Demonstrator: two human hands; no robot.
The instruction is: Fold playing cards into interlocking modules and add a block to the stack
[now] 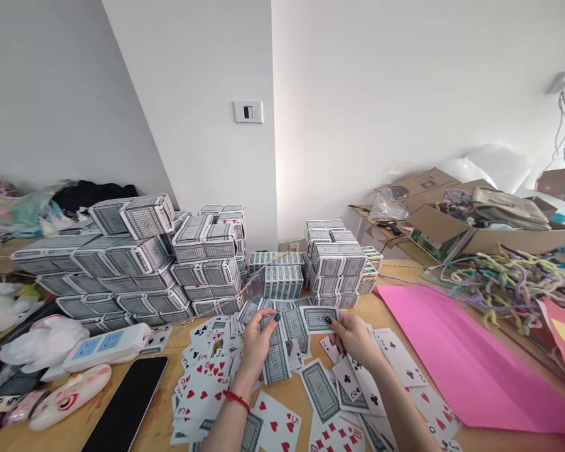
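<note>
Green-backed card pinched in right hand; left hand, palm down, grips card stack.

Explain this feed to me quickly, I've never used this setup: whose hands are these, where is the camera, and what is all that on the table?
There is no machine here: a person works with two bare hands. The single picture comes from a camera worn on that person's head, looking forward and down. The left hand, with a red string at the wrist, grips a few face-down cards. The right hand pinches a single face-down card. Loose playing cards lie spread over the wooden table. Behind them stand stacks of boxed card decks. To the left lie a power strip and a dark phone; to the right, a pink paper sheet.
</note>
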